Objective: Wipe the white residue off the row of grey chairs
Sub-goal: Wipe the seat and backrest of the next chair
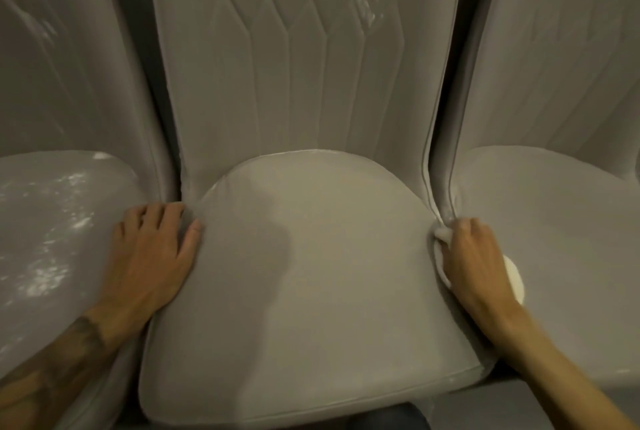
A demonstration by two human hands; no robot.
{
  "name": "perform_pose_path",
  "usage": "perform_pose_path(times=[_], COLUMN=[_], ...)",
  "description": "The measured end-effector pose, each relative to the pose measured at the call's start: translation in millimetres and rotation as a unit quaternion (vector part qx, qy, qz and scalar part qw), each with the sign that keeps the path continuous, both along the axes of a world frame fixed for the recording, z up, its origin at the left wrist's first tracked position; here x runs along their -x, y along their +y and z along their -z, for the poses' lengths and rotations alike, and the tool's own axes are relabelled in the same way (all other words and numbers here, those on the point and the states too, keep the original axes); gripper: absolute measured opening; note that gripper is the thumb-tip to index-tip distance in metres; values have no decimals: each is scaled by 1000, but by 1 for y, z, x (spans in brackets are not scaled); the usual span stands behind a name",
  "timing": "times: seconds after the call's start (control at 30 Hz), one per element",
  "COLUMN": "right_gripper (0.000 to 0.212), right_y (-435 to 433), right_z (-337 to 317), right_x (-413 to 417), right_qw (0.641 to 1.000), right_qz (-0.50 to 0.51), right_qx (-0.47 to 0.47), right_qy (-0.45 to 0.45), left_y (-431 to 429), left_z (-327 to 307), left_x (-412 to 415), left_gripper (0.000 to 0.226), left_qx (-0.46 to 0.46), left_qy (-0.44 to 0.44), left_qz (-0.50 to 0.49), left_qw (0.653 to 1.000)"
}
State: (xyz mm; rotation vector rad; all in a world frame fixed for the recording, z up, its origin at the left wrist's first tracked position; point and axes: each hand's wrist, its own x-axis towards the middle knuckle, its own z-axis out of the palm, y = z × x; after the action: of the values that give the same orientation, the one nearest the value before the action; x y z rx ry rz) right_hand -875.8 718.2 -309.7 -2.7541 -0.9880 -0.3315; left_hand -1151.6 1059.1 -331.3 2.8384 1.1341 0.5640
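- Left chair (52,222): grey padded seat with heavy white residue (45,270) in flecks and streaks. Fainter smears on its back. Looks not yet wiped.
- Left hand (152,249): flat, fingers straight and a bit spread, holding nothing. It presses where the left chair meets the mid chair, thumb on the mid seat edge. Reads as a brace.
- Mid chair (311,274): seat looks mostly clean, with a thin white line along the rear rim. One residue patch sits high on the right of the stitched back.
- Right hand (474,263): fingers curled round the cloth, at the crevice between mid chair and right chair, by the piping.
- Cloth (514,277): white soft wad, mostly hidden under the palm. One bit pokes out at the fingertips, a rounded bit shows behind the hand. Cloth or pad, cannot tell.
- Right chair (554,222): pale seat with a faint haze and dim smears on the back.
- Handling: the upholstery is soft and likely gives under pressure, and seams and grooves probably trap powder. The chairs look heavy enough to stay put under a wipe. The cloth is light and limp, best bunched in the palm so a fingertip can push it into grooves.
- Surface/room: seats sit just beside each other, with dark gaps between the backs. Dim warm light. A strip of grey floor (502,405) shows bottom right, and a dark shape at the bottom edge is unclear.
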Motion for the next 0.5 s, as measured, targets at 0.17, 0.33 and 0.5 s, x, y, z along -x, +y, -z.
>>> perform_pose_path(times=[0.17,0.33,0.5], right_gripper=[20,17,18], right_y=[18,-19,43], right_z=[-7,8,1], right_x=[-16,-5,-44], right_qw=[999,1000,1000], right_qz=[10,-24,-14], right_qx=[-4,-13,-7], right_qy=[31,-8,-1], left_y=[0,-4,-12], left_z=[1,-1,-11], left_x=[1,1,-1], left_gripper=[45,49,58], left_qx=[-2,9,18], left_qy=[16,12,8], left_qz=[-9,-21,-21], left_qw=[1000,1000,1000])
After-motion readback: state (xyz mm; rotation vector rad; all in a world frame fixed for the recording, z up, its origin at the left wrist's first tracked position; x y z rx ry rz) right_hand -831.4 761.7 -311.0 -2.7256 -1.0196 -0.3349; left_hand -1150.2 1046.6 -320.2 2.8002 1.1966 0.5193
